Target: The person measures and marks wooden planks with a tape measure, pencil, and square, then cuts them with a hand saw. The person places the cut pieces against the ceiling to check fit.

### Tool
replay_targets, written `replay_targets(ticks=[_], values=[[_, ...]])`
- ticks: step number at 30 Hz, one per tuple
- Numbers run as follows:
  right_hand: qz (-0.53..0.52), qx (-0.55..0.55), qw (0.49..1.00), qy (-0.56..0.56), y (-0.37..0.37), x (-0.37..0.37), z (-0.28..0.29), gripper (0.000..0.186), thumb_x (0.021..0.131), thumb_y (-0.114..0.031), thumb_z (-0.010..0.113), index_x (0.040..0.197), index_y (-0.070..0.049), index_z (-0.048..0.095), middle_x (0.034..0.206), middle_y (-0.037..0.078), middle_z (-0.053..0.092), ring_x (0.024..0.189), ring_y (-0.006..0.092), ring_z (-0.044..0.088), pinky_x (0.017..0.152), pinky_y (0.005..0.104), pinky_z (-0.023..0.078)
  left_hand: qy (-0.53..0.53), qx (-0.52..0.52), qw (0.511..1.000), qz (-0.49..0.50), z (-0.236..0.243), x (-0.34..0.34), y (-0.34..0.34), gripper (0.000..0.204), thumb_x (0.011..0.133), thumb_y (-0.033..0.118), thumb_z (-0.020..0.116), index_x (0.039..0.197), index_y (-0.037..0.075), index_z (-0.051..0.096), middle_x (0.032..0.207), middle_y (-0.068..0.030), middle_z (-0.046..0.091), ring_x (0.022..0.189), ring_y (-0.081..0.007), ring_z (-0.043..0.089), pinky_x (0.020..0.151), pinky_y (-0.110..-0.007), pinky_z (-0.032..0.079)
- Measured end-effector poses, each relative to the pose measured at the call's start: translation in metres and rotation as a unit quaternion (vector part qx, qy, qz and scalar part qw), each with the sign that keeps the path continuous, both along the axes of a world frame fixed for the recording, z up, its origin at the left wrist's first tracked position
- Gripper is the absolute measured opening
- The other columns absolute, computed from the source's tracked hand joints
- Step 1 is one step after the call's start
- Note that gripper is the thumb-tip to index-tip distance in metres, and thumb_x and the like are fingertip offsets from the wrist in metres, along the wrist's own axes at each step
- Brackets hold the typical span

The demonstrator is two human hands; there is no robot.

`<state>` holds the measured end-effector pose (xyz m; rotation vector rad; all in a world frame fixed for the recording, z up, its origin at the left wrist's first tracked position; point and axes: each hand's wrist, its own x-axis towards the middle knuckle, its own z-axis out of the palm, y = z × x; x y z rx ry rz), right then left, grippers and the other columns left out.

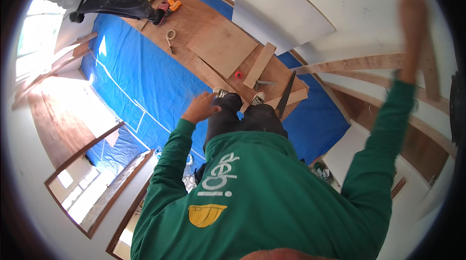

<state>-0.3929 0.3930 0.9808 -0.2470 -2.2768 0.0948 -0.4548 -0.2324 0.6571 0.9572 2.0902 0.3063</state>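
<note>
My left hand (200,108) hovers beside my left thigh, fingers stretched and thumb apart, holding nothing. Far up to the right, my right hand (411,15) is raised in front of the white wall; it is smeared by motion and its fingertips run out of the picture. Below, my feet stand on a plywood sheet (191,17). A handsaw (288,93) lies by my right foot, near a small try square (265,82). Ahead of my feet are a wooden board (259,65), a red tape measure (238,75) and a thinner plywood panel (223,49).
A blue tarp (124,68) covers the floor around the plywood. At the far left a person in dark clothes (116,0) is by an orange drill (174,3). A tape roll (170,34) lies nearer. Wooden framing (359,62) runs along the right wall; window frames stand at the left.
</note>
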Motion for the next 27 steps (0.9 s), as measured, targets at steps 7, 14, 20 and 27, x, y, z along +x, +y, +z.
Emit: replay_targets(ticks=[7,14,20,27], values=[[-0.230,-0.505,0.810,-0.192,-0.185,0.115,-0.560,0.052,0.108,-0.043,0.067,0.083,0.003,0.072,0.077,0.029,0.070,0.085,0.0517,0.074,0.078,0.0604,0.053,-0.094,-0.035,0.995,0.029,-0.197,0.076,-0.016,0.094,0.089,0.062,0.084,0.163,0.016,0.051,0.157,-0.0202,0.055,0.144,-0.0440,0.056,0.116,-0.063,0.046],[-0.360,-0.649,0.607,-0.284,-0.284,0.124,-0.803,0.100,0.085,-0.063,0.090,0.131,0.021,0.062,0.123,0.036,0.073,0.112,0.0463,0.076,0.092,0.0499,0.060,-0.014,-0.046,0.998,0.042,-0.227,0.063,0.016,0.073,0.091,0.053,0.084,0.148,0.012,0.067,0.138,-0.0142,0.071,0.134,-0.0372,0.065,0.120,-0.056,0.042],[-0.293,-0.743,0.495,-0.342,-0.287,0.065,-0.939,0.099,0.083,-0.063,0.091,0.129,0.020,0.063,0.127,0.037,0.073,0.116,0.0433,0.077,0.098,0.0515,0.062,-0.025,-0.048,0.997,0.047,-0.230,0.017,0.016,0.059,0.090,0.045,0.086,0.137,0.011,0.074,0.127,-0.0126,0.076,0.124,-0.0352,0.070,0.120,-0.054,0.042],[-0.369,-0.678,0.521,-0.364,-0.310,0.043,-1.046,0.079,0.081,-0.057,0.094,0.119,0.009,0.076,0.114,0.025,0.081,0.104,0.0408,0.080,0.091,0.0481,0.064,-0.031,-0.059,0.997,0.039,-0.239,-0.001,0.000,0.055,0.088,0.044,0.087,0.130,0.010,0.077,0.122,-0.0132,0.076,0.120,-0.0337,0.071,0.120,-0.055,0.042]])
